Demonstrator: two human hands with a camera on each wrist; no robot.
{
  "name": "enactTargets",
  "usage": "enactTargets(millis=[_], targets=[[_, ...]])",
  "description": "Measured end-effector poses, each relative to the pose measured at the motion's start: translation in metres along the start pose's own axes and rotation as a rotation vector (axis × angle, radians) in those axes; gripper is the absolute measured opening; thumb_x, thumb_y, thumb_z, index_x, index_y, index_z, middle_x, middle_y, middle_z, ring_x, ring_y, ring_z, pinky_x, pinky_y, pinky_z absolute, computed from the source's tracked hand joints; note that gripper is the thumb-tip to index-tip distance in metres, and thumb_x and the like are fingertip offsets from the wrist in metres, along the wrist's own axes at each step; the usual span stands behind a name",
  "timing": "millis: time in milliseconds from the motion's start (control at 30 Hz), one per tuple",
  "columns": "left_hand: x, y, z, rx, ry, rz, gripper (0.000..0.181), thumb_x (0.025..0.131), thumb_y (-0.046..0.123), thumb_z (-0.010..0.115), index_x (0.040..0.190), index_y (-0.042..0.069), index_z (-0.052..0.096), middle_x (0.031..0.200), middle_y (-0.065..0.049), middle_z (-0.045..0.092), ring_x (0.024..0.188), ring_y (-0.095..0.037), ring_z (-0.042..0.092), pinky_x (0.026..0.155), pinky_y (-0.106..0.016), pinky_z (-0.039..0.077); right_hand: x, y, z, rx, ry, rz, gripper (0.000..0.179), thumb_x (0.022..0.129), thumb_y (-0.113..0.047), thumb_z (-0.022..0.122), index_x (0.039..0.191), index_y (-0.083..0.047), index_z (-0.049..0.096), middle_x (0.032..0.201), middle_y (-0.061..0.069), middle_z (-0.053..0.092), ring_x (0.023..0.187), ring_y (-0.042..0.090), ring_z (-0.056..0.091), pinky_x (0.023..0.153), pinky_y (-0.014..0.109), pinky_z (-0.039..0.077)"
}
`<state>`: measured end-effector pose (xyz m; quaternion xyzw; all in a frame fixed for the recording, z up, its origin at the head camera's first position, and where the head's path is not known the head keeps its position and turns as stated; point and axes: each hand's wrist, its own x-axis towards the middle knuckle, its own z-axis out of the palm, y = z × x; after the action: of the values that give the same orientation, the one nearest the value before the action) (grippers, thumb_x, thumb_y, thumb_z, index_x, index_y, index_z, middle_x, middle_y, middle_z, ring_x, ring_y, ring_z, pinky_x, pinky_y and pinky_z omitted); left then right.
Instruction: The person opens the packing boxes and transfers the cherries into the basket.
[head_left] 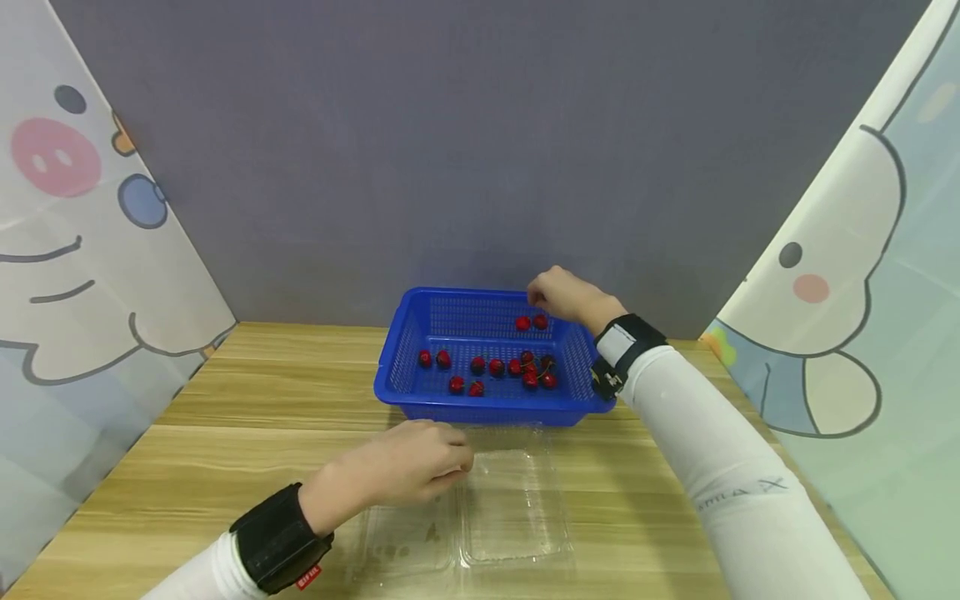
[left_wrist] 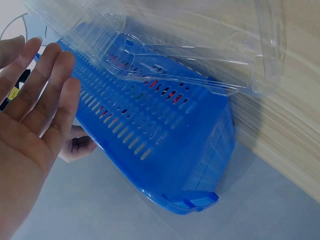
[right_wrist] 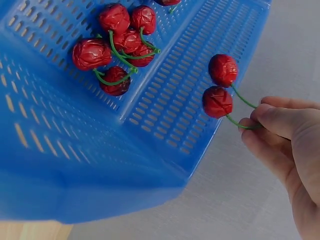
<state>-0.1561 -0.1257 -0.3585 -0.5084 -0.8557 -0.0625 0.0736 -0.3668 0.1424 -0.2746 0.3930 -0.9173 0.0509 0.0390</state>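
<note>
My right hand [head_left: 566, 293] pinches the green stems of a pair of red cherries [right_wrist: 217, 102] between thumb and fingertips. The two cherries dangle above the far right side of a blue perforated basket [head_left: 480, 409]. More cherries [right_wrist: 91, 54], some of them paired on stems, lie on the basket floor. Nearer the body, my left hand [head_left: 397, 467] hovers over a hinged clear plastic container [head_left: 510, 517]. In the left wrist view its fingers [left_wrist: 62, 112] are extended and slightly bent, holding nothing. Whether they touch the container cannot be told.
A wooden tabletop [head_left: 285, 392] lies beneath everything. Behind the basket stands a grey panel [head_left: 480, 150]. Cartoon-printed sheets flank the table, one on the left [head_left: 82, 233] and one on the right [head_left: 825, 275].
</note>
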Motion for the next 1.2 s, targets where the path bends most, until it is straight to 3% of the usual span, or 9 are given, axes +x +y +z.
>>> enactTargets(millis=[333, 567, 967, 1200], targets=[[0.005, -0.001, 0.001, -0.006, 0.006, 0.004, 0.004, 0.098, 0.018, 0.07, 0.096, 0.015, 0.072, 0.089, 0.009, 0.063, 0.08, -0.004, 0.062, 0.074, -0.023, 0.054, -0.008, 0.0, 0.004, -0.029, -0.097, 0.055, 0.02, 0.098, -0.001, 0.067, 0.116, 0.002, 0.073, 0.112, 0.016, 0.072, 0.103, 0.031, 0.068, 0.091, 0.044, 0.056], [0.008, -0.007, 0.0, 0.001, 0.052, 0.012, 0.004, 0.096, 0.014, 0.07, 0.094, 0.017, 0.07, 0.088, 0.008, 0.062, 0.079, -0.006, 0.062, 0.073, -0.027, 0.055, -0.014, 0.001, 0.008, -0.061, -0.149, 0.078, 0.027, 0.097, -0.006, 0.071, 0.123, -0.001, 0.071, 0.119, 0.015, 0.071, 0.108, 0.031, 0.067, 0.093, 0.044, 0.055], [0.01, -0.027, -0.008, 0.005, 0.243, 0.014, 0.005, 0.095, 0.012, 0.073, 0.093, 0.016, 0.071, 0.087, 0.008, 0.063, 0.078, -0.005, 0.059, 0.075, -0.03, 0.055, -0.032, 0.002, 0.012, -0.021, -0.098, 0.07, 0.025, 0.1, -0.015, 0.067, 0.123, -0.005, 0.071, 0.117, 0.011, 0.072, 0.104, 0.027, 0.069, 0.09, 0.043, 0.056], [0.01, -0.036, -0.019, 0.038, 0.281, -0.039, 0.01, 0.092, 0.013, 0.078, 0.1, 0.013, 0.073, 0.095, 0.003, 0.065, 0.079, -0.01, 0.06, 0.072, -0.031, 0.054, -0.049, 0.001, 0.012, -0.001, -0.028, 0.042, 0.026, 0.101, -0.018, 0.067, 0.122, -0.002, 0.071, 0.115, 0.012, 0.072, 0.103, 0.028, 0.069, 0.089, 0.044, 0.056]])
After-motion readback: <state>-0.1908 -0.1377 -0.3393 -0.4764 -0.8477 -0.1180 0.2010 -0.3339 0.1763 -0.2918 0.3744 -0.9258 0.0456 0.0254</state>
